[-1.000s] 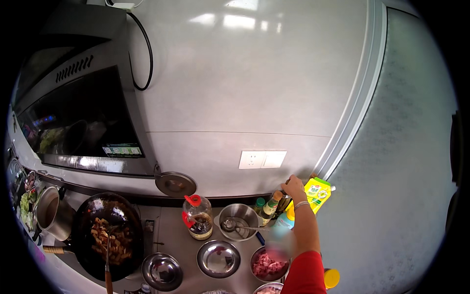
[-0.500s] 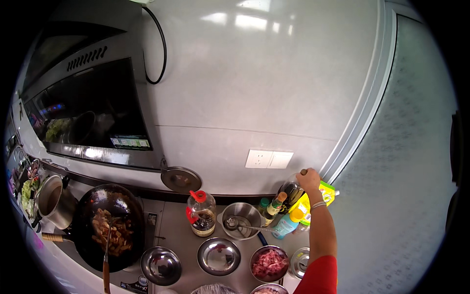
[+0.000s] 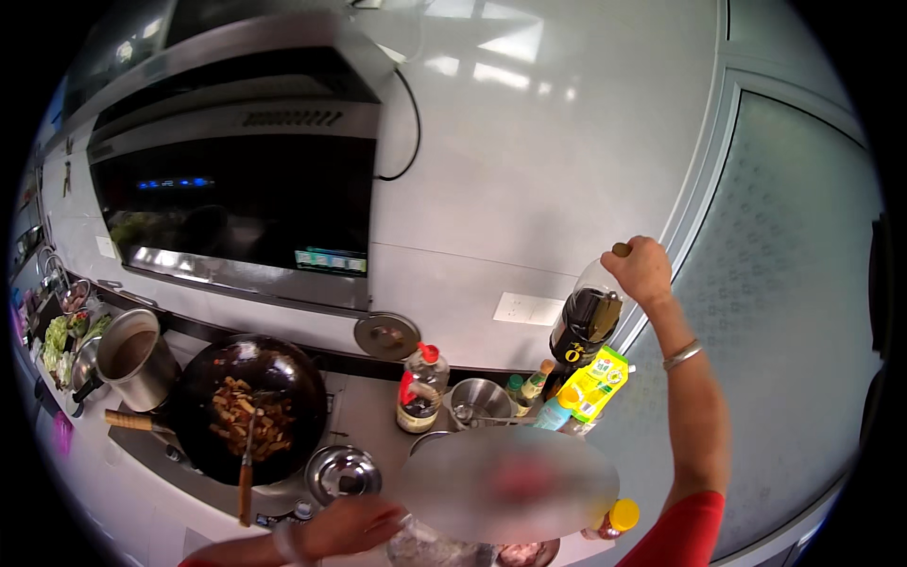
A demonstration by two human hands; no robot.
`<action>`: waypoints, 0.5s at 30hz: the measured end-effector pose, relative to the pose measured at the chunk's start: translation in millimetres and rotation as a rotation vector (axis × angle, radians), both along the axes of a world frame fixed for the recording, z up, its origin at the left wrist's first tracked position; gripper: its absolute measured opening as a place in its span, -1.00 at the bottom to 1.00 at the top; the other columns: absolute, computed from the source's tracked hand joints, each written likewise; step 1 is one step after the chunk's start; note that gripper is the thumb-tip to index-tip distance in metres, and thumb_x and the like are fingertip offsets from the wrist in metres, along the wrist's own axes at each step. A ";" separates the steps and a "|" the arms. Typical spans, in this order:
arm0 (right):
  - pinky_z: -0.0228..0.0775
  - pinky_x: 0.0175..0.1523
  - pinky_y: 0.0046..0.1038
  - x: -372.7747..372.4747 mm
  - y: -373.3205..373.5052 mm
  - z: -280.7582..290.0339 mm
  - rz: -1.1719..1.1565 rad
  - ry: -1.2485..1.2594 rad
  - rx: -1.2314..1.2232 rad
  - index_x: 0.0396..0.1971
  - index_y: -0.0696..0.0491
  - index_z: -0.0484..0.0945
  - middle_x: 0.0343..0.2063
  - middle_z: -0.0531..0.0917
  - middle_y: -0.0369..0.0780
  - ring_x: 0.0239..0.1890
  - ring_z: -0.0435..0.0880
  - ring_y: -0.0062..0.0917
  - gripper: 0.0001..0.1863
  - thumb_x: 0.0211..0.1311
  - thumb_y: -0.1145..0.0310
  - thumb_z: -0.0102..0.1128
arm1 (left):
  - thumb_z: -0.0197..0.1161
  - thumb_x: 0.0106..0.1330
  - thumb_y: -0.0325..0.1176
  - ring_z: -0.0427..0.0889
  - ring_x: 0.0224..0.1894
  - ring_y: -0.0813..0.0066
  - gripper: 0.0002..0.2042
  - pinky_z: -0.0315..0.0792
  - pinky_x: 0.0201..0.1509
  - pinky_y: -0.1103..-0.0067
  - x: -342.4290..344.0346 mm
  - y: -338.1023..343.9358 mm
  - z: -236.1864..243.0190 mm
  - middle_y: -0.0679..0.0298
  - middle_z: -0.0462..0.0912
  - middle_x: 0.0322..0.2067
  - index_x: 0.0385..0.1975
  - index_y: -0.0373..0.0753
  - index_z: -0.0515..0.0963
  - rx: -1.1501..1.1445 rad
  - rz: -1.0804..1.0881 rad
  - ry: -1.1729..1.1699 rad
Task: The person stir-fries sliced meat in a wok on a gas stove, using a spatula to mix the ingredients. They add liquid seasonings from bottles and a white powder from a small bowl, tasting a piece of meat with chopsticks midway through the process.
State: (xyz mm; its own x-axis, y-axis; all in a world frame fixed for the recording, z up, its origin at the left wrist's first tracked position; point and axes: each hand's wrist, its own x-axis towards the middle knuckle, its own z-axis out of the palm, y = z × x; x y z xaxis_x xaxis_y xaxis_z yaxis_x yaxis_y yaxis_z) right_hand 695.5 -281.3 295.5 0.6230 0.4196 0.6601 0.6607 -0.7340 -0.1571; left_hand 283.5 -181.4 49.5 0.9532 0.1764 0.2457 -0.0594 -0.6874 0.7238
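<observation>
My right hand (image 3: 640, 269) grips a large bottle of dark liquid (image 3: 584, 317) by its capped neck, lifted above a yellow pouch (image 3: 597, 383), a light-blue bottle (image 3: 557, 411) and small sauce bottles (image 3: 533, 383). My left hand (image 3: 350, 524) is low in the middle, fingers curled, just below a steel bowl (image 3: 335, 472); what it may hold is unclear. A large blurred patch hides much of the counter beside it. A red-capped jug (image 3: 421, 402) stands by a steel pot (image 3: 470, 397).
A wok (image 3: 203, 387) with food and a wooden-handled turner is on the stove, beside a tall pot (image 3: 132, 364) and greens (image 3: 57, 350). A range hood (image 3: 236, 198) hangs above. A yellow-lidded jar (image 3: 609, 520) sits at the counter's front right. A frosted door (image 3: 775, 312) stands at the right.
My right hand has raised the dark bottle up from among the other bottles. My left hand has entered from below. The view has shifted, showing more of the hood.
</observation>
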 end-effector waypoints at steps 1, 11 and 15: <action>0.50 -0.19 -0.27 -24.9 -3.3 7.6 -0.004 0.013 0.002 -0.52 0.19 0.62 -0.47 0.64 0.02 -0.35 0.64 -0.13 -0.61 -0.17 0.11 0.24 | 0.27 0.17 -0.32 0.60 -0.44 0.27 -0.68 0.47 -0.36 0.47 26.8 -4.9 38.3 0.16 0.60 -0.37 -0.08 -0.23 0.50 0.060 -0.090 -0.308; 0.51 -0.24 -0.30 -340.9 44.3 -1.2 0.526 0.428 -0.129 -0.70 0.25 0.58 -0.64 0.59 0.06 -0.49 0.62 -0.11 -0.58 -0.12 0.11 0.20 | 0.29 0.18 -0.34 0.59 -0.29 0.28 -0.55 0.47 -0.19 0.49 -39.2 -42.7 88.5 0.09 0.58 -0.30 0.06 -0.25 0.35 -0.352 0.340 -0.592; 0.48 -0.33 -0.32 -428.0 80.8 -52.5 0.855 0.361 -0.198 -0.68 0.22 0.58 -0.68 0.58 -0.02 -0.54 0.61 -0.22 -0.50 -0.07 -0.02 0.23 | 0.14 0.30 -0.30 0.54 -0.57 0.16 -0.82 0.40 -0.46 0.45 -139.4 -24.2 54.6 0.05 0.54 -0.56 -0.31 -0.30 0.39 -0.252 0.619 -0.600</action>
